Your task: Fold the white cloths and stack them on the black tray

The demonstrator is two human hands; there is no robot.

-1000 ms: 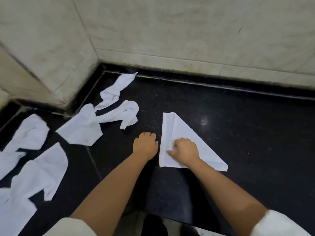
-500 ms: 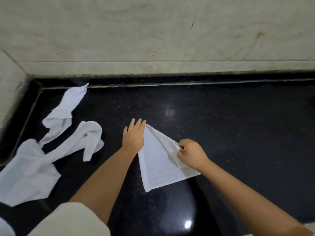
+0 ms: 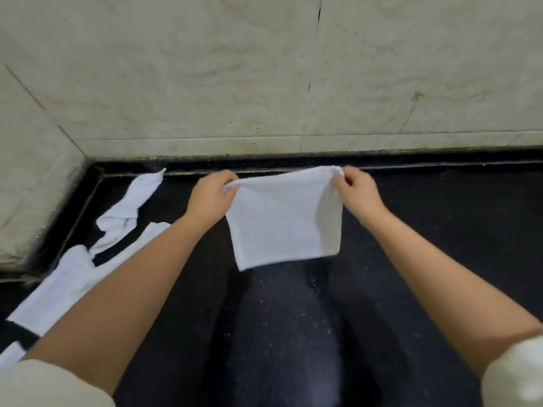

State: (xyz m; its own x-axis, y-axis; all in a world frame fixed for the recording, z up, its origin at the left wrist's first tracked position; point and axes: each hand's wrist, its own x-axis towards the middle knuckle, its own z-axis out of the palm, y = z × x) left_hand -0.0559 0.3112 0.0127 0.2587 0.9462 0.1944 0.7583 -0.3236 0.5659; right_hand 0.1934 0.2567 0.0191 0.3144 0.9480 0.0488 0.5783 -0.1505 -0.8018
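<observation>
A white cloth (image 3: 282, 218) hangs in the air above the black speckled surface (image 3: 440, 230), spread out as a rough square. My left hand (image 3: 210, 198) pinches its upper left corner. The upper right corner is pinched by my right hand (image 3: 357, 190). The cloth's lower edge hangs free, just above the surface. No black tray shows in this view.
Several crumpled white cloths (image 3: 117, 227) lie on the black surface at the left, partly hidden behind my left forearm. A pale marble wall (image 3: 264, 83) rises right behind the surface and turns a corner at the left.
The cloth lay on the surface as a folded triangle under my hands. Both hands have since lifted it and spread it out by its top corners. The camera has tilted up and to the right.
</observation>
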